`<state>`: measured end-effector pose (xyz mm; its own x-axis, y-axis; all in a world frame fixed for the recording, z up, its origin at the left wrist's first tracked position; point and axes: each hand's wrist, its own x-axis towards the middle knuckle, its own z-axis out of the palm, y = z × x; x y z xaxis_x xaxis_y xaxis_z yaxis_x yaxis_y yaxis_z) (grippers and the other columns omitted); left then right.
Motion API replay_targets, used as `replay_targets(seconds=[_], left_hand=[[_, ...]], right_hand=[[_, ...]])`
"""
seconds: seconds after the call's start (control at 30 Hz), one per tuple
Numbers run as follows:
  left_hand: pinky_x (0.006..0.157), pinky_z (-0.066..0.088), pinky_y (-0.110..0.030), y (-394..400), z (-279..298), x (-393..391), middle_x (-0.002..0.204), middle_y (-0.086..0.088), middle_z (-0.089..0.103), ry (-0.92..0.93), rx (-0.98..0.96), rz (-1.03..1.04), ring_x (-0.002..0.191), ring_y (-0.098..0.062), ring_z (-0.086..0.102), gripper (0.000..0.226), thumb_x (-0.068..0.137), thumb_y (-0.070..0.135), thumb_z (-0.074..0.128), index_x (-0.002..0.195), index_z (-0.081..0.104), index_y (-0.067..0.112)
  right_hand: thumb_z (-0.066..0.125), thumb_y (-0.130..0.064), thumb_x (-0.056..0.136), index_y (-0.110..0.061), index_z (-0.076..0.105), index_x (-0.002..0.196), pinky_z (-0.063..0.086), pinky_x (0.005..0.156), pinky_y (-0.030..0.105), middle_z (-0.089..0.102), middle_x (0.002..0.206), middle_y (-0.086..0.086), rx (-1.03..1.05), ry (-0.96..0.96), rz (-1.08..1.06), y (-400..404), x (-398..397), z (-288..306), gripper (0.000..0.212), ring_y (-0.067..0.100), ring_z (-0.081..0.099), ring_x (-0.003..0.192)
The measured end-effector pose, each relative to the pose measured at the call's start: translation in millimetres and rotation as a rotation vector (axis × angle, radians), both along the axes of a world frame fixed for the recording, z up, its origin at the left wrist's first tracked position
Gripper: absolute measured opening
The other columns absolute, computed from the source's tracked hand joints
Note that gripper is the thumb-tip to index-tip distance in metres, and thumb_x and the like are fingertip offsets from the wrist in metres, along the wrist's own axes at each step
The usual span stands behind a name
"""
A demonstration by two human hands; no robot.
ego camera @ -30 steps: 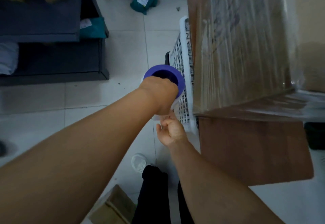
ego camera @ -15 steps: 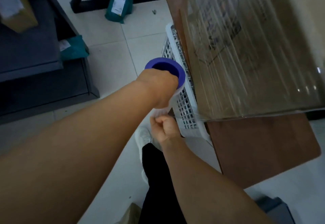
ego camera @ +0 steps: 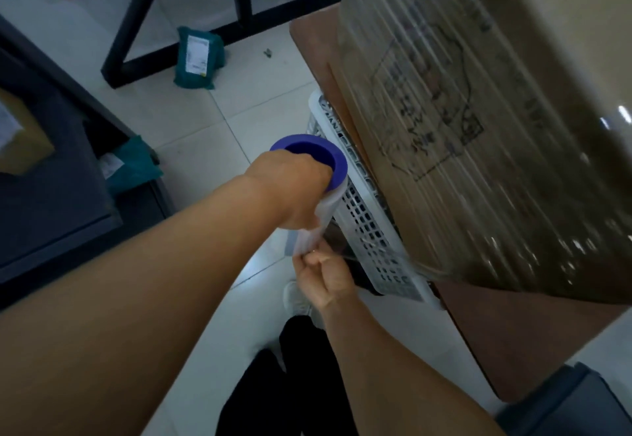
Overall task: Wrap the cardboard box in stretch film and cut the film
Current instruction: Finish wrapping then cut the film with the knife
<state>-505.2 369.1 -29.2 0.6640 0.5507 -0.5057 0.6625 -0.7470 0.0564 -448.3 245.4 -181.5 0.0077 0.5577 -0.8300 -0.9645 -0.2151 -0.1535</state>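
The left hand (ego camera: 290, 189) grips the stretch film roll (ego camera: 319, 189) near its top, fingers curled round the roll just under the purple core end (ego camera: 338, 162). Directly below it, the right hand (ego camera: 325, 274) pinches the film (ego camera: 304, 244) at the roll's lower end, its fingers bunched on a gathered strip of it. The two hands are close, one above the other.

Right of both sets of fingers stands a white perforated basket (ego camera: 362, 216), its long rim running along the tabletop (ego camera: 513, 340) edge. Beyond the basket, further right, the cardboard box (ego camera: 478, 127) sits on the tabletop, its faces already covered in streaked, shiny film; its lower corner overhangs near the basket's near end, and a film strand stretches from there towards the right fingers.

Left of the fingers the tiled floor (ego camera: 191, 148) is open as far as a dark shelf unit (ego camera: 68, 203). A green parcel (ego camera: 198, 55) lies on the floor further off, beside a black frame (ego camera: 136, 42).
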Motion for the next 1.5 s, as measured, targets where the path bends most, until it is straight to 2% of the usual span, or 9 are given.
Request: replay_targets(seconds=[0.13, 0.37, 0.5, 0.63, 0.87, 0.97, 1.1, 1.2, 1.5], left_hand=[[0.078, 0.052, -0.036, 21, 1, -8, 0.091, 0.000, 0.059, 0.019, 0.000, -0.075, 0.086, -0.021, 0.058, 0.048, 0.082, 0.048, 0.064, 0.118, 0.053, 0.018], [0.079, 0.052, -0.037, 64, 11, -22, 0.085, 0.003, 0.056, 0.049, 0.039, -0.170, 0.083, -0.021, 0.057, 0.050, 0.079, 0.052, 0.065, 0.115, 0.054, 0.019], [0.072, 0.047, -0.033, 86, 14, -29, 0.082, 0.003, 0.052, 0.017, 0.082, -0.232, 0.078, -0.020, 0.052, 0.052, 0.080, 0.052, 0.065, 0.116, 0.053, 0.018], [0.070, 0.039, -0.029, 105, 15, -36, 0.079, 0.004, 0.046, 0.000, 0.113, -0.292, 0.077, -0.018, 0.046, 0.054, 0.080, 0.047, 0.067, 0.121, 0.049, 0.018], [0.076, 0.046, -0.034, 145, 23, -45, 0.086, 0.000, 0.052, -0.061, 0.139, -0.296, 0.083, -0.022, 0.054, 0.051, 0.083, 0.051, 0.062, 0.117, 0.050, 0.015], [0.074, 0.044, -0.033, 164, 27, -39, 0.086, 0.001, 0.052, -0.059, 0.131, -0.334, 0.082, -0.020, 0.051, 0.050, 0.083, 0.050, 0.062, 0.117, 0.049, 0.016], [0.086, 0.048, -0.036, 192, 28, -27, 0.097, -0.002, 0.060, -0.050, 0.125, -0.372, 0.094, -0.022, 0.057, 0.054, 0.082, 0.048, 0.063, 0.123, 0.048, 0.016], [0.085, 0.047, -0.034, 214, 28, -16, 0.097, -0.002, 0.060, -0.056, 0.140, -0.387, 0.095, -0.023, 0.059, 0.054, 0.082, 0.049, 0.063, 0.122, 0.048, 0.016], [0.085, 0.043, -0.032, 273, 18, -6, 0.089, 0.002, 0.052, -0.093, 0.126, -0.374, 0.085, -0.018, 0.052, 0.053, 0.080, 0.049, 0.065, 0.118, 0.050, 0.017]], right_hand=[[0.016, 0.024, 0.074, -0.005, 0.053, 0.128, 0.038, 0.106, 0.029, 0.064, 0.114, 0.011, 0.025, 0.010, -0.040, 16, -14, 1, 0.072, 0.023, 0.050, 0.124], [0.015, 0.026, 0.073, 0.000, 0.048, 0.134, 0.028, 0.116, 0.033, 0.057, 0.127, 0.016, 0.051, 0.033, -0.218, 55, -51, 12, 0.074, 0.026, 0.045, 0.132], [0.016, 0.025, 0.072, 0.000, 0.047, 0.135, 0.032, 0.113, 0.031, 0.060, 0.121, 0.014, 0.071, 0.022, -0.305, 79, -66, 12, 0.074, 0.024, 0.053, 0.119], [0.016, 0.025, 0.073, 0.001, 0.044, 0.139, 0.034, 0.112, 0.034, 0.052, 0.134, 0.018, 0.081, 0.026, -0.392, 105, -74, 10, 0.075, 0.027, 0.045, 0.131], [0.028, 0.018, 0.049, -0.003, 0.049, 0.133, 0.037, 0.108, 0.029, 0.059, 0.113, 0.012, 0.138, 0.014, -0.450, 152, -83, 20, 0.088, 0.024, 0.051, 0.121], [0.027, 0.020, 0.054, -0.004, 0.053, 0.128, 0.040, 0.104, 0.026, 0.059, 0.115, 0.012, 0.127, 0.007, -0.459, 171, -78, 20, 0.082, 0.021, 0.055, 0.110], [0.027, 0.020, 0.057, -0.007, 0.056, 0.093, 0.048, 0.088, 0.019, 0.055, 0.121, 0.011, 0.126, -0.013, -0.437, 197, -69, 19, 0.054, 0.020, 0.056, 0.106], [0.020, 0.024, 0.065, -0.009, 0.056, 0.094, 0.052, 0.077, 0.016, 0.059, 0.116, 0.009, 0.159, -0.008, -0.440, 218, -62, 20, 0.057, 0.017, 0.058, 0.103], [0.016, 0.024, 0.071, -0.006, 0.058, 0.095, 0.054, 0.077, 0.019, 0.064, 0.105, 0.010, 0.181, 0.010, -0.425, 269, -56, 12, 0.058, 0.015, 0.072, 0.081]])
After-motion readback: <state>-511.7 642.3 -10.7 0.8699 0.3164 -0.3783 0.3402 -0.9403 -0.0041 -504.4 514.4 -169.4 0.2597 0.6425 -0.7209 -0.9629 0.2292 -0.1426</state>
